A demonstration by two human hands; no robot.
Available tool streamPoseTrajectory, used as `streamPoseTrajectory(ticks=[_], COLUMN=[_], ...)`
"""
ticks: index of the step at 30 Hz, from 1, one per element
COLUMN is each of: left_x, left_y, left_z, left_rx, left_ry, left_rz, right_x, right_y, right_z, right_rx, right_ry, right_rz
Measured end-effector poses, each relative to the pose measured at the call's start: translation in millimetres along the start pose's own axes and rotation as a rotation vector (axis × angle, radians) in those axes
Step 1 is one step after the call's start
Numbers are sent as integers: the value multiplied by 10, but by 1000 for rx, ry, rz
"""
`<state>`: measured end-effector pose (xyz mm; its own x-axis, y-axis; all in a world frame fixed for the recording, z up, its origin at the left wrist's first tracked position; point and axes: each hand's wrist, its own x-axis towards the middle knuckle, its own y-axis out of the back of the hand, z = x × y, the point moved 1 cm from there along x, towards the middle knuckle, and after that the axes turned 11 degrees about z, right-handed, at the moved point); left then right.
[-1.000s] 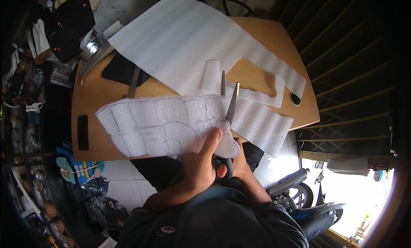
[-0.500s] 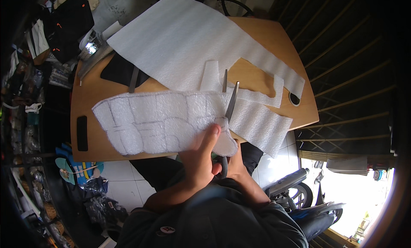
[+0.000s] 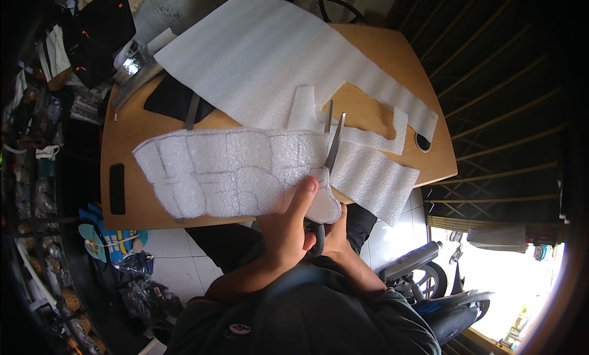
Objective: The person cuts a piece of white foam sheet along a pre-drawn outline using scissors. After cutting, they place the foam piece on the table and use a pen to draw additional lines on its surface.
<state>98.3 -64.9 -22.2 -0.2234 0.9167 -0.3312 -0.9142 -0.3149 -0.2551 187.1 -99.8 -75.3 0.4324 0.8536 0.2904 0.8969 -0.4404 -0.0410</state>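
A white foam sheet cutout (image 3: 230,156), marked with dark lines that look like fingers and joints, is held up over the table's near edge. My left hand (image 3: 285,229) grips its lower right part, thumb on top and the other fingers underneath. At the cutout's right end is a pair of scissors (image 3: 335,145), blades parted and pointing away, one on each side of the foam's edge. My right hand (image 3: 334,235) is closed on the scissors' dark handles, mostly hidden beneath the foam and behind my left hand.
On the wooden table (image 3: 423,79) lie a large white foam sheet (image 3: 245,54), a foam offcut (image 3: 374,177) and a black flat item (image 3: 175,100). Shelves crowded with goods (image 3: 55,232) line the left. A motorcycle (image 3: 429,281) stands at lower right, beside a folding metal gate (image 3: 497,110).
The scissors' blades have shifted slightly to the right. The cutout has moved a little with my hands, its lower left edge now a touch higher. Both grips stay the same.
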Motion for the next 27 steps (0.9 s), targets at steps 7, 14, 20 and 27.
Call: streamPoseTrajectory(ticks=[7,14,20,27], left_x=[-3,-17,177,776], left_y=[47,-3,87,583], left_z=[22,92,31,-127], left_rx=[22,-59,-80,156], left_ry=[87,105,188,67], left_rz=[1,40,-206,-354], right_x=[-12,-5,81,298], right_y=[-39,78,97,327], right_z=[-62,57,92,323], right_rx=[1,-69,-69,119], right_ry=[-78,-29,-146,-347], right_rz=[61,-12,-4,43])
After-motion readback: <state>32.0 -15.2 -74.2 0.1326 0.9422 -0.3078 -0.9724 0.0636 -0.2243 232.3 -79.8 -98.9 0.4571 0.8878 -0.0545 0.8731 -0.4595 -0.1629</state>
